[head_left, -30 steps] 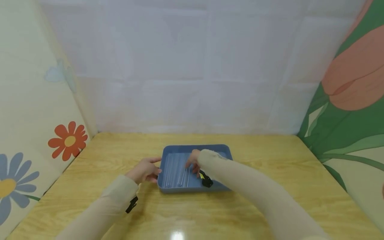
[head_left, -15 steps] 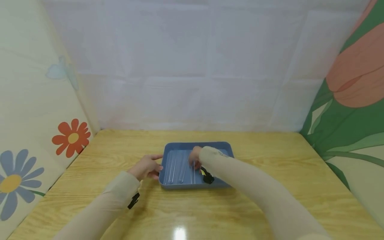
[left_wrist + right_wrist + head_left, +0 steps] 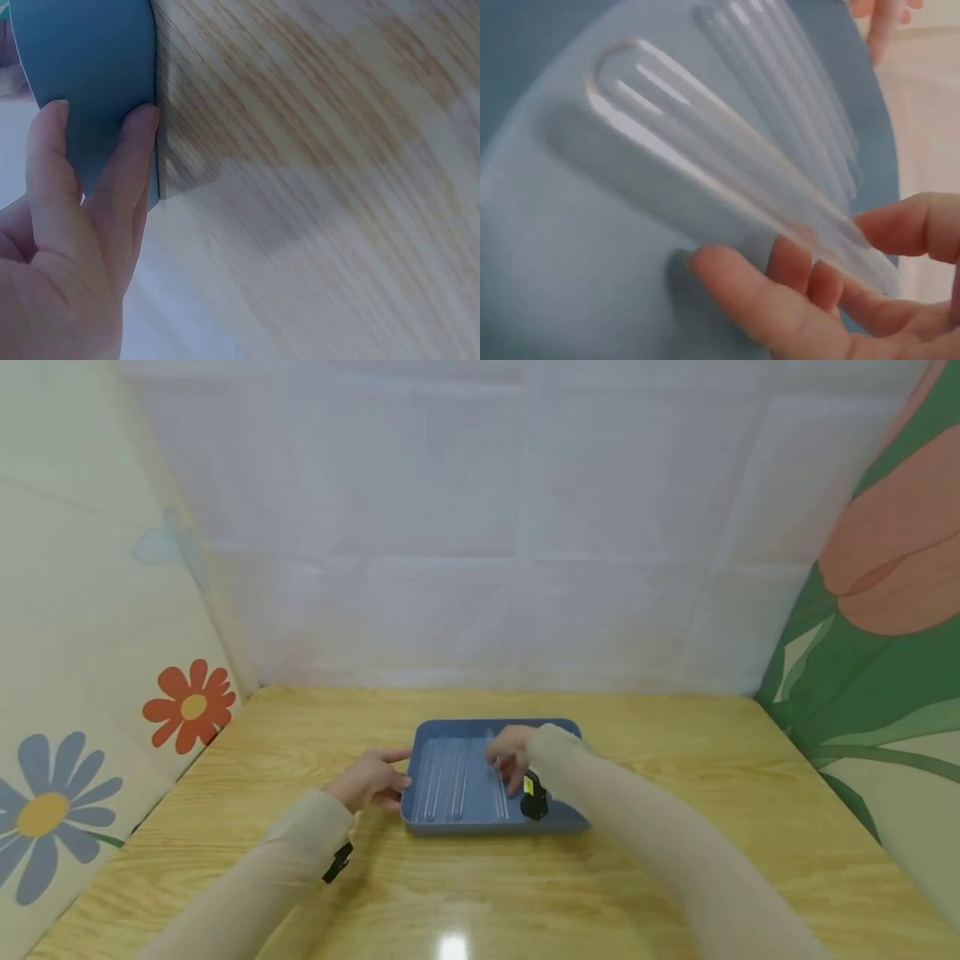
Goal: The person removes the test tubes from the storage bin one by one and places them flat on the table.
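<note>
A blue rectangular tray (image 3: 495, 829) lies on the table, with several clear test tubes (image 3: 444, 785) side by side in its left part. My right hand (image 3: 512, 750) is over the tray's middle and pinches one clear test tube (image 3: 697, 142) near one end, between thumb and fingers. The tube's rounded end points away from the hand in the right wrist view and toward me in the head view. My left hand (image 3: 369, 781) rests at the tray's left side. In the left wrist view its extended fingers (image 3: 133, 146) touch the tray's outer wall.
The wood-grain table (image 3: 660, 760) surrounds the tray. A white cloth backdrop (image 3: 465, 527) stands behind it, with flower-printed panels (image 3: 870, 693) at both sides. The right forearm covers the tray's right portion in the head view.
My right hand has moved rightward within the tray along with a test tube, away from the other tubes. A tube left of it now lies straighter. The left hand stays at the tray's side.
</note>
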Demonstrator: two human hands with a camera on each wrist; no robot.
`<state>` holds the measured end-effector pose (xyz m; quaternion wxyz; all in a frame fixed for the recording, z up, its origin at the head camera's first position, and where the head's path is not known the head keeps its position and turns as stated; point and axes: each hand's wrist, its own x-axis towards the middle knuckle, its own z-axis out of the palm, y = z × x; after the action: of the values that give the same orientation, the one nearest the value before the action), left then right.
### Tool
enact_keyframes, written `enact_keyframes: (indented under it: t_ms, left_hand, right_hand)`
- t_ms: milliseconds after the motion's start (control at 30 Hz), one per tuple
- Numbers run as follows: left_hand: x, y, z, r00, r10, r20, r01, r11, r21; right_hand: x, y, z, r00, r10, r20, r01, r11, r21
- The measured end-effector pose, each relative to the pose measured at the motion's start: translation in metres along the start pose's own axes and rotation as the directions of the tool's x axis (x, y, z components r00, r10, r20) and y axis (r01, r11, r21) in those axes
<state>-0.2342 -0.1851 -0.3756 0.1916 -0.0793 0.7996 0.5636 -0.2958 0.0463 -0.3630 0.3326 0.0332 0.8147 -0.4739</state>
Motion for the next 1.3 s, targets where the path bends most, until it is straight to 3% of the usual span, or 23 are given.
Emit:
enact_keyframes:
  t_ms: [233,567,933,1300]
  left_hand:
    - [0.000,-0.001,0.000,1.000,0.019,0.006,-0.019,1.000,-0.021]
    - [-0.001,-0.002,-0.004,1.000,0.006,0.011,-0.006,1.000,0.004]
    - [-0.002,-0.008,-0.002,1.000,0.023,0.014,-0.022,0.999,-0.043]
    - [0.002,-0.002,-0.001,1.000,-0.001,0.017,0.002,1.000,-0.030]
  right_hand:
    - [0.004,0.004,-0.010,0.999,-0.042,0.026,0.038,0.991,0.130]
    - [-0.010,0.009,-0.022,0.995,-0.081,0.059,0.070,0.982,0.177]
    - [-0.019,0.017,-0.029,0.989,-0.133,0.071,0.116,0.972,0.204]
    - [-0.030,0.027,-0.037,0.985,-0.163,0.056,0.144,0.958,0.248]
